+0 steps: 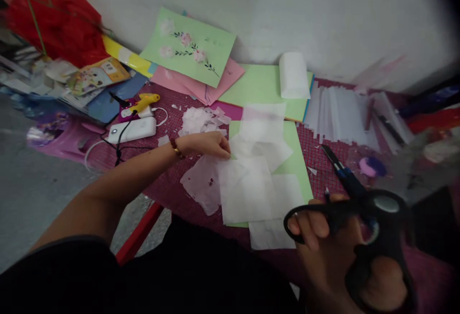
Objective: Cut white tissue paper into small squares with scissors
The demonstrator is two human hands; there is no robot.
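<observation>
My left hand (210, 144) rests among sheets of thin white tissue paper (247, 191), its fingertips pinched together at a sheet's corner. Under the tissue lies a light green sheet of paper (304, 165). My right hand (316, 237) is raised at the lower right with black-handled scissors (386, 203) in it, fingers and thumb through the loops. Their blades are too blurred to make out. Torn white paper scraps (201, 120) are heaped just beyond my left hand. A dark craft knife (338, 166) shows behind the scissors.
Against the wall stand a white tissue roll (293, 75) and a green card with pink flowers (190, 45). Clear glue sticks (336, 112) lie at right. To the left are a yellow glue gun (145, 103), a white power bank (132, 129) with cables and a pink basket (66, 136).
</observation>
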